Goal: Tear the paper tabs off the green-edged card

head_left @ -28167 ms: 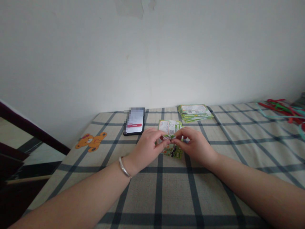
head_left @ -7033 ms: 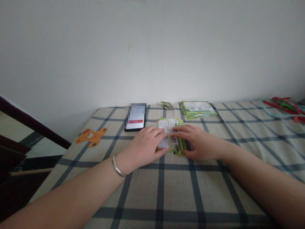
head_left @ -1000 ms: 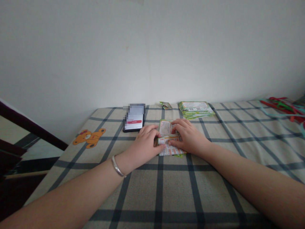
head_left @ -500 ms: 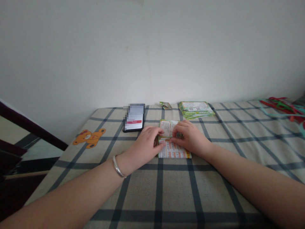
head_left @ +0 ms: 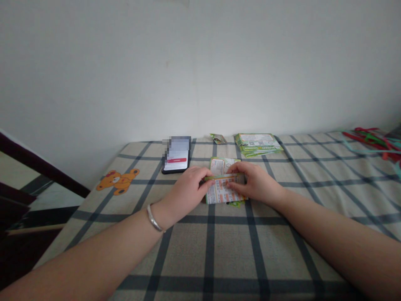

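Observation:
Between my hands is a printed paper leaflet (head_left: 223,193) with orange and white blocks and a green edge. My left hand (head_left: 194,184) pinches its left upper edge between thumb and fingers. On the other side my right hand (head_left: 249,180) grips the leaflet's right upper part, thumb in front and fingers behind. Behind the raised edge shows another printed panel (head_left: 219,166); whether it belongs to the same sheet I cannot tell. A bit of green paper (head_left: 235,204) peeks out below the leaflet's lower right edge.
A phone (head_left: 176,155) lies lit to the left. Near the wall are a small folded paper (head_left: 217,138) and a stack of green leaflets (head_left: 259,143). Red and green strips (head_left: 371,140) lie far right. A bear figure (head_left: 117,182) marks the checked cloth (head_left: 184,255).
The leaflet's near part has lifted and shifted slightly left, baring green paper below it. My right thumb and fingers have spread along its upper edge.

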The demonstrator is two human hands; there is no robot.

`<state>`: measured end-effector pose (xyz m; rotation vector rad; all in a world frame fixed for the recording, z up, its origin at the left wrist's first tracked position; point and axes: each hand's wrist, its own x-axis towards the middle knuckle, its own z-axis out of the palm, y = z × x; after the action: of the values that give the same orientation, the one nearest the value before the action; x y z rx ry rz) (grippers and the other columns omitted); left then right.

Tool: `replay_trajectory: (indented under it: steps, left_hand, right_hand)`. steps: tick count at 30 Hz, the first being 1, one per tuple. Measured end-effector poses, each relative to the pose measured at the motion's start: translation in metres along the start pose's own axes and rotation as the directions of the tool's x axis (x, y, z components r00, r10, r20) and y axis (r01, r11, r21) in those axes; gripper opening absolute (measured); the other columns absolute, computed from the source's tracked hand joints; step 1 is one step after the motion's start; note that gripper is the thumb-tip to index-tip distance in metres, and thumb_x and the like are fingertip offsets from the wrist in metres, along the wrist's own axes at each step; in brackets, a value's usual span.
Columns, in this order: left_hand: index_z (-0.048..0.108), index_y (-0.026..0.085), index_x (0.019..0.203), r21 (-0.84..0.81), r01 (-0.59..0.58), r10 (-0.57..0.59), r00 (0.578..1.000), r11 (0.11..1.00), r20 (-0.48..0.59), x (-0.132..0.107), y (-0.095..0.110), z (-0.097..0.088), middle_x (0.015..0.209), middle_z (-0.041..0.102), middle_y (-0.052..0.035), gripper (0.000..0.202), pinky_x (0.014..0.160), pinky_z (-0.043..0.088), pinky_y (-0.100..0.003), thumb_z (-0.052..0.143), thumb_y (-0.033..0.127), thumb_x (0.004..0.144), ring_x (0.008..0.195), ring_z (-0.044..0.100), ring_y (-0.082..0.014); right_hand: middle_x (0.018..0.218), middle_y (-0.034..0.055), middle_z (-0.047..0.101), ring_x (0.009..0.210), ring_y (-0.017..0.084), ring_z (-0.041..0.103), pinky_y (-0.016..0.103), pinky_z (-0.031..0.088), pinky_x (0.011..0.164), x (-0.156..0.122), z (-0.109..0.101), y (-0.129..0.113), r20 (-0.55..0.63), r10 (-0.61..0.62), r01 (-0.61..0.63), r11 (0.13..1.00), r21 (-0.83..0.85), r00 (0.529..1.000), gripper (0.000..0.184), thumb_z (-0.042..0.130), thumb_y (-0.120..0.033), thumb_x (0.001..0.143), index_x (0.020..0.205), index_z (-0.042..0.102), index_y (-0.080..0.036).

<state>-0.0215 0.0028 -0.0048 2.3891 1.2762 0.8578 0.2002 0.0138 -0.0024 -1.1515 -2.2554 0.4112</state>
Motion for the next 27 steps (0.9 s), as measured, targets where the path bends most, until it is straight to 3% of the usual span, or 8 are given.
replay_trajectory:
  steps: [5, 11, 16, 22, 27]
  left_hand:
    - [0.063, 0.019, 0.089, -0.034, 0.015, -0.014, 1.0, 0.999, 0.02, -0.0008, 0.0031, -0.0023, 0.088, 0.065, -0.0008, 0.008, 0.076, 0.047, -0.031, 0.055, 0.02, 0.09, 0.083, 0.06, -0.0166]
    - [0.057, 0.022, 0.108, -0.102, 0.049, -0.051, 0.999, 0.994, -0.017, -0.0025, 0.0021, -0.0025, 0.078, 0.061, 0.0022, 0.019, 0.059, 0.044, -0.025, 0.053, 0.025, 0.09, 0.063, 0.055, -0.0119]
    - [0.058, 0.021, 0.107, -0.136, 0.057, -0.06, 0.998, 0.989, -0.019, -0.0027, -0.0009, -0.0014, 0.08, 0.062, 0.0006, 0.019, 0.06, 0.046, -0.026, 0.052, 0.028, 0.091, 0.065, 0.057, -0.0125]
    - [0.06, 0.02, 0.107, -0.209, 0.086, -0.094, 0.995, 0.974, -0.028, -0.0026, -0.0034, 0.0007, 0.081, 0.064, -0.0005, 0.02, 0.059, 0.048, -0.025, 0.052, 0.029, 0.09, 0.066, 0.059, -0.0127]
    - [0.059, 0.022, 0.108, -0.23, 0.094, -0.113, 0.991, 0.969, -0.068, -0.0021, -0.0051, 0.0018, 0.075, 0.062, 0.0015, 0.02, 0.056, 0.046, -0.024, 0.052, 0.025, 0.09, 0.062, 0.057, -0.0117]
  right_hand:
    - [0.08, 0.0001, 0.067, 0.069, 0.014, 0.058, 0.025, 0.043, 0.06, -0.0012, -0.0002, 0.0013, 0.007, 0.107, -0.107, 0.99, 0.092, 0.994, 0.012, 0.066, -0.03, 0.08, 0.087, 0.064, -0.021]
    - [0.076, -0.0015, 0.065, 0.061, 0.012, 0.054, 0.023, 0.04, 0.052, -0.0024, 0.0013, 0.0028, -0.012, 0.168, -0.163, 0.972, 0.168, 0.986, 0.015, 0.065, -0.031, 0.08, 0.093, 0.064, -0.022]
    - [0.077, -0.0015, 0.065, 0.054, 0.01, 0.049, 0.023, 0.041, 0.048, -0.0032, 0.0048, 0.0057, -0.032, 0.21, -0.196, 0.95, 0.244, 0.977, 0.019, 0.066, -0.033, 0.079, 0.094, 0.064, -0.023]
    - [0.085, 0.0008, 0.066, 0.053, 0.009, 0.047, 0.024, 0.042, 0.049, -0.0026, 0.0074, 0.0077, -0.108, 0.206, -0.173, 0.95, 0.258, 0.973, 0.026, 0.069, -0.037, 0.076, 0.096, 0.063, -0.023]
    - [0.072, -0.0021, 0.06, 0.056, 0.01, 0.048, 0.024, 0.042, 0.05, -0.0023, 0.0054, 0.007, -0.136, 0.189, -0.147, 0.951, 0.273, 0.972, 0.022, 0.067, -0.033, 0.078, 0.096, 0.063, -0.022]
